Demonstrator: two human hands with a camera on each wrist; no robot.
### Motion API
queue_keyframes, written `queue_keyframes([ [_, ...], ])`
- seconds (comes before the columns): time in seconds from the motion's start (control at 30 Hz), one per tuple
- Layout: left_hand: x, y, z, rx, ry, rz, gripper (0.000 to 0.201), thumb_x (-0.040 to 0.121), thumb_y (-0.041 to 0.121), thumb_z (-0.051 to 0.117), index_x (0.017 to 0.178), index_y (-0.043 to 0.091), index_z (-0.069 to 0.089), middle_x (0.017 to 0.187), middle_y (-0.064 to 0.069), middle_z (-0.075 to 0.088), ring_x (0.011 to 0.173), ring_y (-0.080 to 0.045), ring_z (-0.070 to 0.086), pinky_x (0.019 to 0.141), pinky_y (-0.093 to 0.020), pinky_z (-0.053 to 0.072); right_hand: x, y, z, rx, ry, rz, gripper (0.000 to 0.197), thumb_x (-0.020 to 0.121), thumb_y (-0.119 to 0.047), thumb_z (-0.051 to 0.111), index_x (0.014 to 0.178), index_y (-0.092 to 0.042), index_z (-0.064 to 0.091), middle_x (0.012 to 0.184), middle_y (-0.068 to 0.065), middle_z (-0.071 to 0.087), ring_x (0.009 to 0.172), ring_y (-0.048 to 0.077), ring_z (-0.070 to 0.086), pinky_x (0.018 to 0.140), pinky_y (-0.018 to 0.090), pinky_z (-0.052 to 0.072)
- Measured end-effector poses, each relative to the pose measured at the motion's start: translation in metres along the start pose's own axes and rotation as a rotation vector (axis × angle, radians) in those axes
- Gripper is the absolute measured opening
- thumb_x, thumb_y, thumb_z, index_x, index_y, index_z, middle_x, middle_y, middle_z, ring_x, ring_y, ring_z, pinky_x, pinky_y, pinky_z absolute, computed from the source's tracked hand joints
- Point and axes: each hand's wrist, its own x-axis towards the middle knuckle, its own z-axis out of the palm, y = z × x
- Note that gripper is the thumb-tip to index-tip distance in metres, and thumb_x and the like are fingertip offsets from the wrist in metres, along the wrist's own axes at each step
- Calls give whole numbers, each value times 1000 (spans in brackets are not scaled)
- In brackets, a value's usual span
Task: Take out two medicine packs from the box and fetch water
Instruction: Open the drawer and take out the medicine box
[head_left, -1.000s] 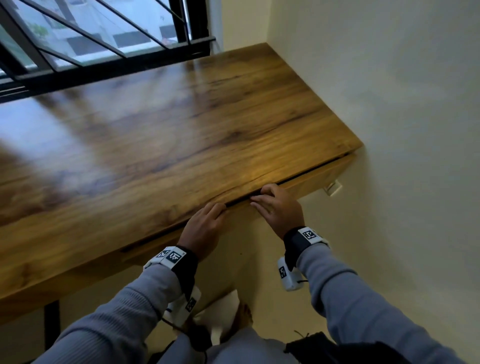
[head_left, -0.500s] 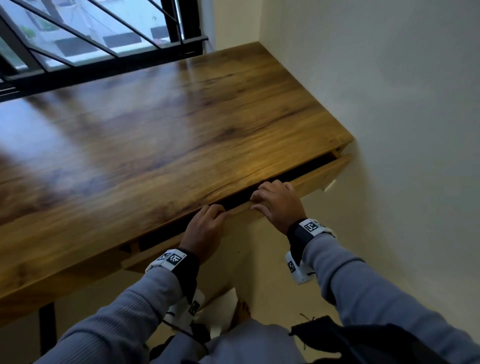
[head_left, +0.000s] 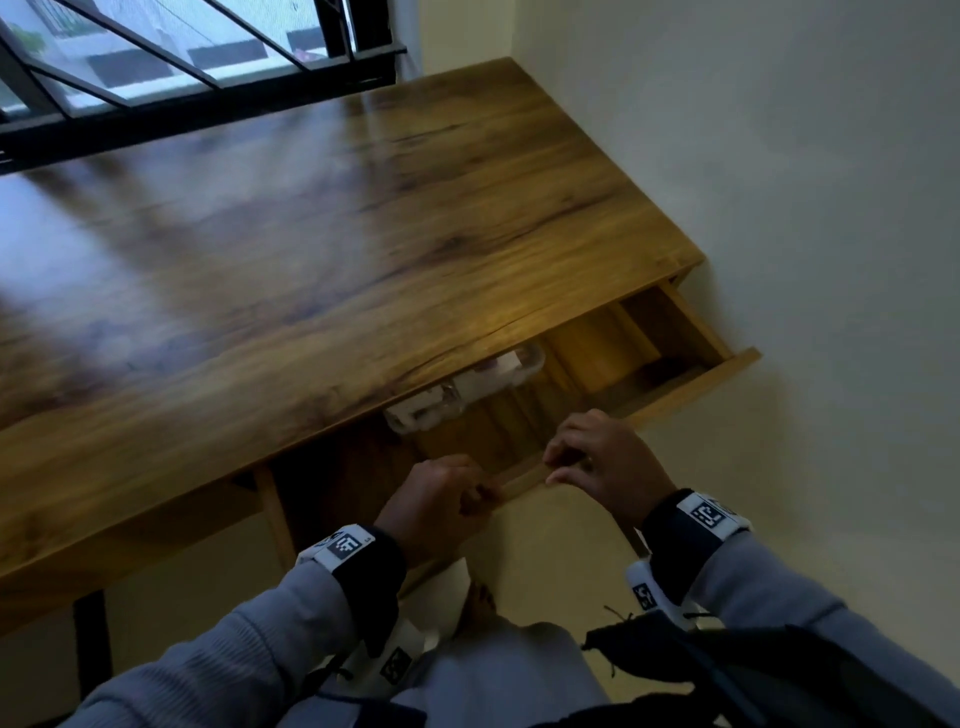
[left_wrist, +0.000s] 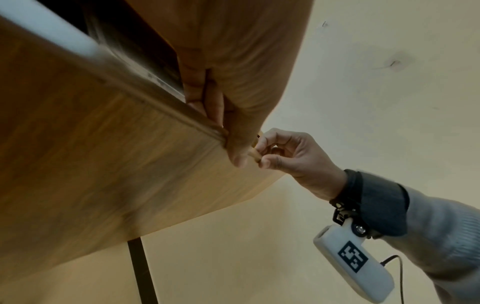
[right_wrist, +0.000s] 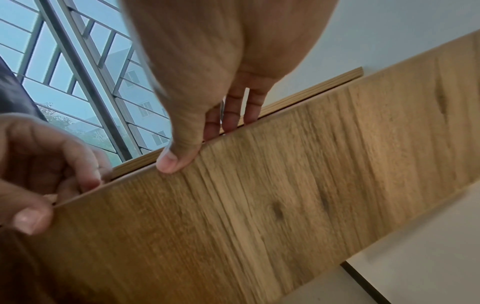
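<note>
The wooden drawer under the desk top stands pulled partly out. Inside it lies a clear plastic box with pale contents, its far part hidden under the desk top; no medicine packs can be made out. My left hand grips the top edge of the drawer front, fingers curled inside and thumb outside. My right hand holds the same edge a little to the right, its thumb on the drawer front and fingers over the edge. No water or cup is in view.
The wooden desk top is bare and runs to a window with black bars. A pale wall stands close on the right of the drawer. A black desk leg is at lower left.
Both hands have pulled the drawer well out toward me, from a narrow slit to a wide gap. The clear plastic box inside has come into view.
</note>
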Motion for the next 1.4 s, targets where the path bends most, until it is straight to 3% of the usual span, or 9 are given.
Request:
queue_keyframes([
  [0.23, -5, 7, 7, -47, -205, -66, 22, 86, 37, 65, 103, 24, 69, 100, 7, 69, 81, -1, 62, 70, -21, 54, -26, -5, -18, 101, -222, 150, 25, 63, -45, 80, 77, -28, 68, 83, -15, 61, 83, 1, 54, 71, 28, 53],
  [0.37, -14, -6, -7, -68, -115, -221, 21, 91, 35, 59, 99, 18, 68, 96, 3, 70, 78, -4, 64, 69, -23, 56, 0, -8, -44, 217, -491, 326, 17, 76, -40, 73, 84, -26, 69, 86, -7, 68, 82, 2, 61, 79, 31, 54],
  [0.53, -18, -32, -28, -38, 252, -615, 23, 90, 33, 61, 89, 11, 66, 83, -5, 68, 69, -15, 66, 65, -36, 59, 53, 25, -38, 197, 45, 485, 20, 85, -23, 68, 103, -17, 63, 104, 1, 64, 96, 17, 61, 76, 26, 50],
  [0.6, -15, -40, -31, -177, 306, -763, 22, 88, 33, 65, 93, 13, 60, 85, -3, 66, 68, -16, 68, 61, -33, 60, 66, 42, -27, 221, 36, 654, 38, 85, -25, 68, 118, -9, 59, 117, 6, 61, 107, 24, 59, 86, 38, 52],
  [0.7, -6, -47, -31, -410, 225, -876, 28, 89, 26, 65, 106, 6, 58, 89, -7, 67, 67, -18, 70, 56, -25, 58, 76, 58, -10, 312, 0, 789, 32, 85, -21, 69, 111, -3, 63, 114, 16, 65, 101, 27, 62, 83, 43, 53],
  [0.83, -2, -46, -28, -640, 221, -902, 31, 91, 15, 62, 110, -8, 56, 81, -18, 68, 64, -23, 66, 56, -27, 59, 72, 56, -3, 344, 70, 802, 27, 85, -17, 70, 106, 0, 66, 105, 16, 67, 96, 23, 60, 79, 33, 46],
  [1.07, -14, -27, -29, -778, 25, -950, 30, 89, 8, 62, 114, -3, 51, 84, -20, 72, 63, -21, 72, 60, -31, 61, 41, 41, -22, 394, -39, 812, 14, 83, -11, 70, 97, -10, 69, 96, 7, 68, 97, 24, 64, 78, 33, 52],
  [1.2, -25, -7, -37, -852, -66, -856, 34, 88, 4, 63, 118, 0, 48, 94, -25, 72, 70, -24, 74, 58, -29, 60, 17, 22, -50, 492, -82, 842, 16, 84, -10, 67, 100, -13, 66, 92, 0, 66, 87, 13, 64, 66, 25, 51],
  [1.4, -47, 12, -63, -821, 17, -597, 31, 86, 9, 65, 114, 12, 51, 100, -16, 71, 82, -28, 73, 69, -38, 60, 7, -9, -95, 566, -17, 755, 20, 82, -14, 68, 101, -19, 70, 98, -3, 71, 91, 14, 68, 67, 25, 52],
])
